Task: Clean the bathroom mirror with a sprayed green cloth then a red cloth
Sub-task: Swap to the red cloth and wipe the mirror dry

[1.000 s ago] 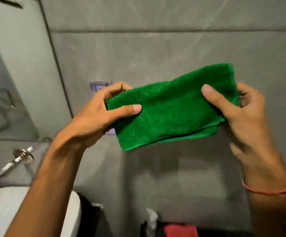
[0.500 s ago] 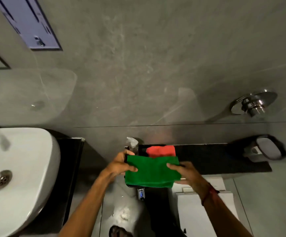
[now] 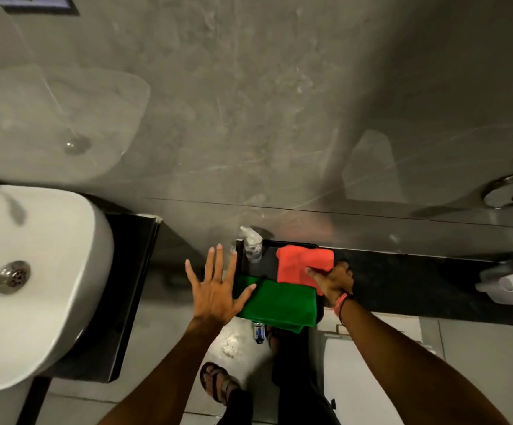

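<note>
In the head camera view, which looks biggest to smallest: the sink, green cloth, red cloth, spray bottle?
1. sink
2. green cloth
3. red cloth, partly hidden by the right hand, so its rank against the green is unsure
4. spray bottle

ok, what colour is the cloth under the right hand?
Red. The right hand rests on the red cloth, seen in the head view.

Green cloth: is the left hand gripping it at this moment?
No, the left hand is spread open with fingers splayed, while the green cloth lies flat on the tray.
</note>
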Motion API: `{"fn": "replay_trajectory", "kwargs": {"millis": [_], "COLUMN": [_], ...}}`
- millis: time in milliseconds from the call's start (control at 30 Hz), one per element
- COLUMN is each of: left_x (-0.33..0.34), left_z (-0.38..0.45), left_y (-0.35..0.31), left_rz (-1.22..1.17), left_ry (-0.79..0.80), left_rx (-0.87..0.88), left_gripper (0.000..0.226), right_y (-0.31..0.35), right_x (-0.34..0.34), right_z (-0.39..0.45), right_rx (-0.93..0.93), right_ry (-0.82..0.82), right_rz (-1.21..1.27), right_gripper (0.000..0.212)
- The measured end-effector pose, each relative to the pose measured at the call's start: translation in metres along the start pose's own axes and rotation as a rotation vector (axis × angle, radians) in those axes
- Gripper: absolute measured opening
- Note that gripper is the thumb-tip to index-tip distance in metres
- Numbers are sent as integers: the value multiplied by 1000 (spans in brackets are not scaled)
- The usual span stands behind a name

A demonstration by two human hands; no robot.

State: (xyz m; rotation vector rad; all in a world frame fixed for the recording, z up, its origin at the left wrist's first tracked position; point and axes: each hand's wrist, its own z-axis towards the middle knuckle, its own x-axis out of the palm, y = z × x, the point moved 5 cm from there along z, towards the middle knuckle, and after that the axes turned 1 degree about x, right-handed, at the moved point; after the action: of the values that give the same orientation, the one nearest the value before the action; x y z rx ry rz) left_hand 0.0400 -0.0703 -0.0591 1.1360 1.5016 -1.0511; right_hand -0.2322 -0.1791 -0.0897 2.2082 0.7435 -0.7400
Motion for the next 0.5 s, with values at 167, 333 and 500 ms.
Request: {"fn": "replay_trajectory", "kwargs": {"millis": [167, 333, 500], "left_x": [-18, -30, -67], "left_z": [7, 6, 8], "left_y": [20, 34, 43], "left_rz": [115, 135, 122], "left_ry": [-68, -154, -241], "left_rx": [55, 78, 86], "left_gripper": [90, 88, 85], "right_y": [9, 4, 21], "right_x": [23, 27, -9], "right_z": [12, 8, -21], "right_rx": [38, -26, -199], "right_ry": [-13, -28, -89], "right_rz": [24, 69, 70], "right_gripper": [94, 57, 39]}}
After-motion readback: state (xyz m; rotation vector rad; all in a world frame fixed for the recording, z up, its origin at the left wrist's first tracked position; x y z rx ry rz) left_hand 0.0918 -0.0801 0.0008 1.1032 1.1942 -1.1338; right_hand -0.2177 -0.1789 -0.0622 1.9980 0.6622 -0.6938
